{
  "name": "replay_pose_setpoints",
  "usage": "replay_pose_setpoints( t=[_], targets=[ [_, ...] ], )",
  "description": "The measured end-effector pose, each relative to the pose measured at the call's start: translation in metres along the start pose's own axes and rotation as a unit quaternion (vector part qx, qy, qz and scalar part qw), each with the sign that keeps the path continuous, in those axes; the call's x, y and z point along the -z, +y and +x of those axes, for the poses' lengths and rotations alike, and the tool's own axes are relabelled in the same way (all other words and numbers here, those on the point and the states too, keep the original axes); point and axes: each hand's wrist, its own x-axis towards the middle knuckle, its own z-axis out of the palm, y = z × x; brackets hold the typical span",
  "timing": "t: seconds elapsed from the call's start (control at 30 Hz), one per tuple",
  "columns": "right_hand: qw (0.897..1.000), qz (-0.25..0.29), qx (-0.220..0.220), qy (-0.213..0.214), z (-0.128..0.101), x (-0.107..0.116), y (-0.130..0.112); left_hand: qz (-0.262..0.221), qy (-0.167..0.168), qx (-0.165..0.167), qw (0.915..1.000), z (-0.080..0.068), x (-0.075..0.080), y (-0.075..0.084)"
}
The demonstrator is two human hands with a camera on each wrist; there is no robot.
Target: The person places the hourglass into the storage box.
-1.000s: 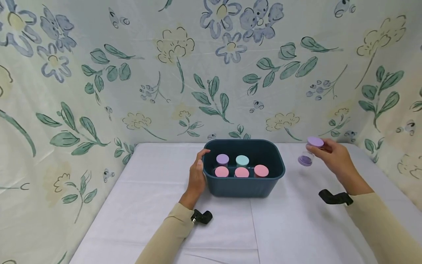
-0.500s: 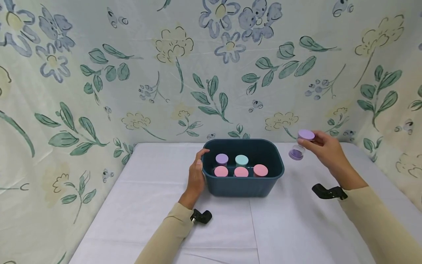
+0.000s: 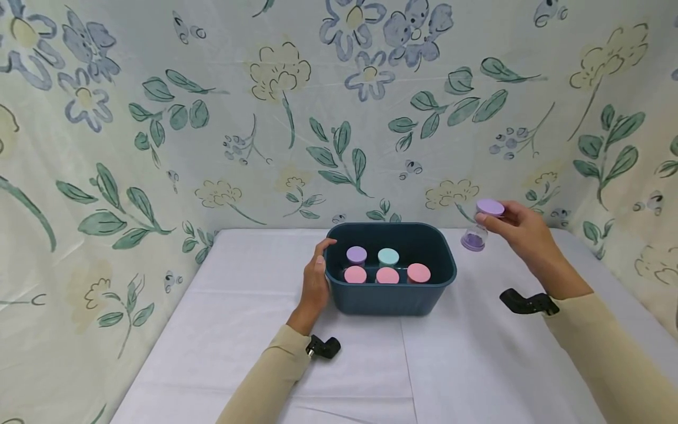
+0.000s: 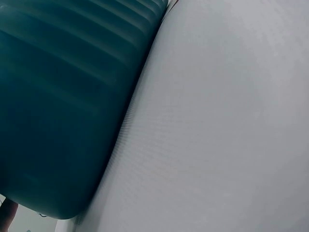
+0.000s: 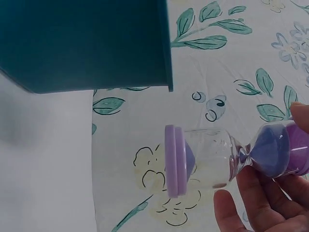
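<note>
In the head view my right hand holds an hourglass sand timer above the table, to the right of a dark teal plastic bin. The right wrist view shows the sand timer with lilac end caps, clear bulbs and purple-blue sand, the fingers and thumb pinching it near one end. My left hand grips the bin's left end, a fingertip over the rim. Inside the bin stand several more timers, with a purple cap, a light aqua cap and pink caps.
A white cloth covers the table. Behind and at the sides hangs a floral curtain. A small black camera is strapped to each wrist.
My right hand has moved left, nearer the bin, and slightly up with the sand timer in it. The left hand and the bin have stayed in place.
</note>
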Motion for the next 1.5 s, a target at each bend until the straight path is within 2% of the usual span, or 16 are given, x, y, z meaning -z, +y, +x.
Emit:
replay_pose_setpoints(
  t=[0.13,0.5,0.7,1.17,1.5],
  targets=[
    [1.000,0.007,0.024,0.002,0.002,0.001,-0.005,-0.009,-0.004,0.003,1.0000,0.002,0.006,0.026],
    [0.998,0.005,0.063,0.010,0.001,-0.004,-0.021,-0.009,-0.001,0.005,0.9999,0.001,0.006,0.025],
    [0.998,0.007,0.067,0.007,0.000,-0.009,-0.029,-0.010,-0.003,0.008,0.9999,0.001,0.006,0.025],
    [0.997,0.017,0.075,-0.018,0.004,-0.027,-0.043,-0.012,-0.001,-0.011,0.9999,0.002,0.006,0.021],
    [0.995,0.032,0.092,-0.028,0.006,-0.041,-0.050,-0.006,-0.003,-0.007,1.0000,0.003,0.007,0.024]
  ],
)
